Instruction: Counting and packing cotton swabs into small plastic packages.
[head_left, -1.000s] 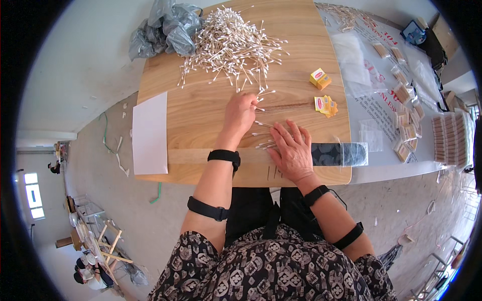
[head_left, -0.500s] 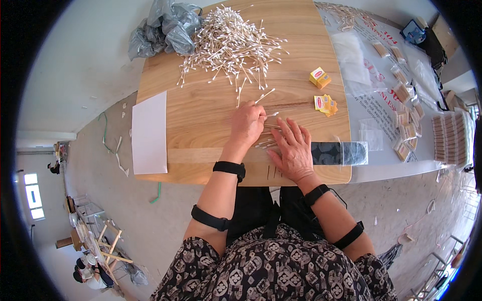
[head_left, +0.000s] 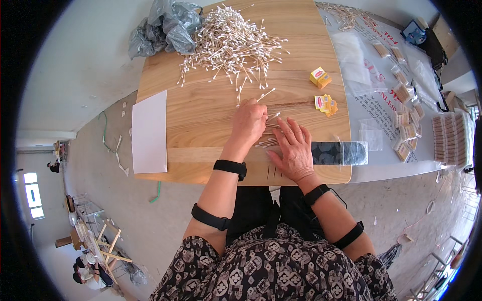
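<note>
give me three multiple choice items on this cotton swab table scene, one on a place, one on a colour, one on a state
1. Where is the big cotton swab pile?
A. far end of the wooden table
B. on the floor
C. in the person's lap

2. What colour is the small box?
A. blue
B. yellow
C. black

3. How is the right hand?
A. clenched in a fist
B. flat, fingers spread
C. raised off the table

Answers: 1 A, the heap lies beside the grey plastic bag. 2 B, yellow with red. 3 B, palm down beside the left hand, which pinches swabs.
</note>
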A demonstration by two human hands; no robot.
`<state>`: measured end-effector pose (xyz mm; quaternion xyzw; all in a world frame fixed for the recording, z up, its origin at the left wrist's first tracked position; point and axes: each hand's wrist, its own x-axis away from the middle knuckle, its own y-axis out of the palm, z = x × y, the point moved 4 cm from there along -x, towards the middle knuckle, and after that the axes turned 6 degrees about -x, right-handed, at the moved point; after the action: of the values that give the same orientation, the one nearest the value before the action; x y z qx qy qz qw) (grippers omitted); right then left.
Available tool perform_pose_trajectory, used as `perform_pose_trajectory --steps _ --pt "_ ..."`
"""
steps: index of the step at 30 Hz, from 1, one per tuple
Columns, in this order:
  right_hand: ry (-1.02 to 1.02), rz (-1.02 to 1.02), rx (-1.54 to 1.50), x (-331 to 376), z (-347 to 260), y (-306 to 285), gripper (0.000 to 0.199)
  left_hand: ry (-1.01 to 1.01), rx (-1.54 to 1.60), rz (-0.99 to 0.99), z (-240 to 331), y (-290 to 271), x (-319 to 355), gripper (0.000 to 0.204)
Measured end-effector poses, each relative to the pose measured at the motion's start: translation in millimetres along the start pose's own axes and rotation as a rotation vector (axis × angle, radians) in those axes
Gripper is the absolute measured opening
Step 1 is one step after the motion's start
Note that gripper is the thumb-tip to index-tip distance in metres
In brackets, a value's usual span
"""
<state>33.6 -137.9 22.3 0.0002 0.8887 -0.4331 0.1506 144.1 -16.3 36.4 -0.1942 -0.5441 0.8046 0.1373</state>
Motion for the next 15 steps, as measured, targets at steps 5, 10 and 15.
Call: perform_pose_trajectory --steps 5,10,15 --pt "0.014 -0.010 0.017 -0.6 -1.3 0.2 0.063 -0.003 0.040 -0.100 2.9 1.4 2.4 0.005" --pt "0.040 -0.068 0.111 -2.0 -0.9 5.9 0.068 -0.038 0.116 -0.087 2.7 1.2 10.3 0.009" --pt "0.034 -0.073 0.130 -3.0 -2.6 6.1 0.066 -0.072 0.195 -0.072 -22.5 -2.9 14.9 0.011"
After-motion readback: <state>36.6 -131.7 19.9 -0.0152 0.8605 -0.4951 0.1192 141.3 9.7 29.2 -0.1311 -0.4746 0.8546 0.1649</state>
